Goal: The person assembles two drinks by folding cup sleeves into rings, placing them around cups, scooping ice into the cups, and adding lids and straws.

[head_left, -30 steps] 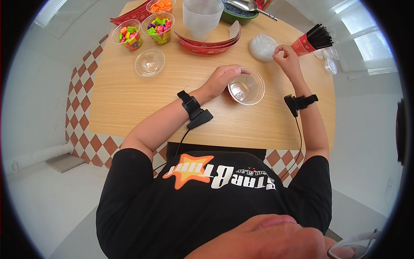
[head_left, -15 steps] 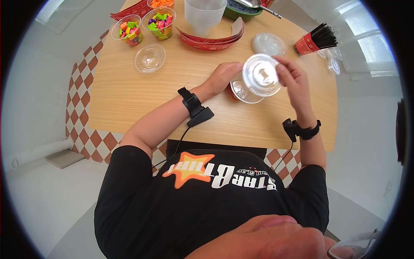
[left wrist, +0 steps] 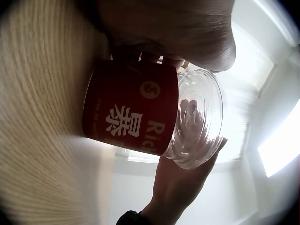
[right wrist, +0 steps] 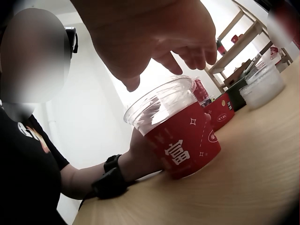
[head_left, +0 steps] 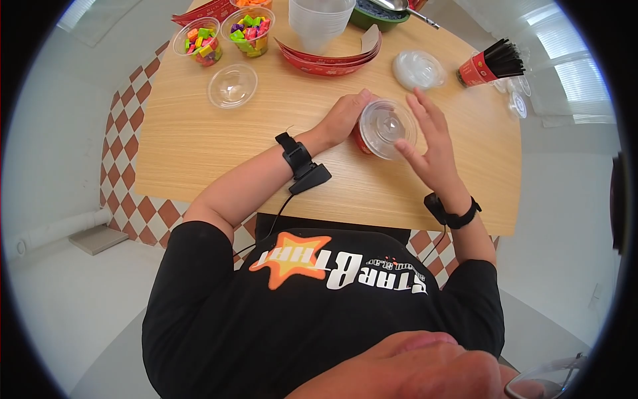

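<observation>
A clear plastic cup with a red paper sleeve (right wrist: 185, 140) stands on the table in front of the person. The left hand (head_left: 344, 121) grips its side, fingers wrapped round the sleeve. Across the cup's mouth lies a clear plastic lid (head_left: 385, 123). Over the lid's right edge is the right hand (head_left: 433, 143), its fingers spread and its thumb close to the rim. From the right wrist view, that hand (right wrist: 154, 37) hangs just above the lid, with nothing held in it. In the left wrist view the sleeve (left wrist: 131, 108) faces the camera with white characters.
A stack of clear lids (head_left: 419, 70) and a red-wrapped cup of black straws (head_left: 492, 64) are at the right. Behind stand red paper trays (head_left: 329, 65), stacked clear cups (head_left: 320, 23) and cups of colourful pieces (head_left: 247, 33). A single lid (head_left: 232, 86) lies at the left.
The right hand has brought a lid from near the lid stack leftward onto the cup. Its fingers have since spread off the lid. The left hand keeps its grip on the cup.
</observation>
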Tool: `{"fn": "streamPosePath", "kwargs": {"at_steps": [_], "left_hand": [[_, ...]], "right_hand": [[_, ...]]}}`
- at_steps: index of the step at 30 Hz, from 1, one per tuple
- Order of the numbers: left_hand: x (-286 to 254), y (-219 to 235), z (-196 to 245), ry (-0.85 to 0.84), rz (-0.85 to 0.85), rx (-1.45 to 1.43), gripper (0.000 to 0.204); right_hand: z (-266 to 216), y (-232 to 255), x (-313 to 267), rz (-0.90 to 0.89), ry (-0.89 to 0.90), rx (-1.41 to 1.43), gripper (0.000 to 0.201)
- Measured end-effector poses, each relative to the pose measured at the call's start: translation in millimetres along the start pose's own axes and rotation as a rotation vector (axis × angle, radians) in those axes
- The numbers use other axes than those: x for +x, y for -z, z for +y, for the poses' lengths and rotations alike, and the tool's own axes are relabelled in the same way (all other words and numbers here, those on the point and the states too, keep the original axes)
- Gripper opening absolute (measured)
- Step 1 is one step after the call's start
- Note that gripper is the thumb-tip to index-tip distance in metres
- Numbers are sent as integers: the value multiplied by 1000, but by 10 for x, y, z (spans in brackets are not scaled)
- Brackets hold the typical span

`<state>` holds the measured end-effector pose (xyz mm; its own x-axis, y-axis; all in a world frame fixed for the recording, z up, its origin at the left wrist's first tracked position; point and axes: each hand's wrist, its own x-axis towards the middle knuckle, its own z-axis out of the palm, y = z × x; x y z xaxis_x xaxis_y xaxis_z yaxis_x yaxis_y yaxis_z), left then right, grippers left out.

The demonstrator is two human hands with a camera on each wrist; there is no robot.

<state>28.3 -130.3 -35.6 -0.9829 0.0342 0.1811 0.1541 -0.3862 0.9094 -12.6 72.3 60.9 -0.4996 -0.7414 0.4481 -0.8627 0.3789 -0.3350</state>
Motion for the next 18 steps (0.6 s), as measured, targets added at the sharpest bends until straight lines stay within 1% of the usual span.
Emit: {"fn": "streamPosePath", "kwargs": {"at_steps": [2,3,5,6,8,9,11,15,17,18], "left_hand": [[-11,0,7,39,-17,-81,56],[-12,21,5,40,-18,-82,56],[-13,71,16,33,-106,58,48],[-16,73,16,32,-104,59,48],[-13,63,11,21,-98,30,45],[-8,61,8,20,-99,29,45],[-8,63,8,23,-105,36,46],[-6,77,0,4,-106,71,46],[-2,88,-9,13,-119,73,46],[-2,92,-12,13,-117,72,46]], "right_hand": [[-58,-39,-46,-202,6,80,72],[-59,-74,-61,-202,5,80,72],[-39,-166,-104,-188,-18,121,76],[-18,-213,-128,-188,-16,122,76],[17,-271,-163,-116,61,16,79],[14,-254,-162,-116,60,14,79],[-11,-201,-150,-155,83,-76,84],[3,-160,-141,-183,108,-97,89],[51,-216,-186,-123,160,-142,91],[44,-245,-204,-125,161,-141,91]]}}
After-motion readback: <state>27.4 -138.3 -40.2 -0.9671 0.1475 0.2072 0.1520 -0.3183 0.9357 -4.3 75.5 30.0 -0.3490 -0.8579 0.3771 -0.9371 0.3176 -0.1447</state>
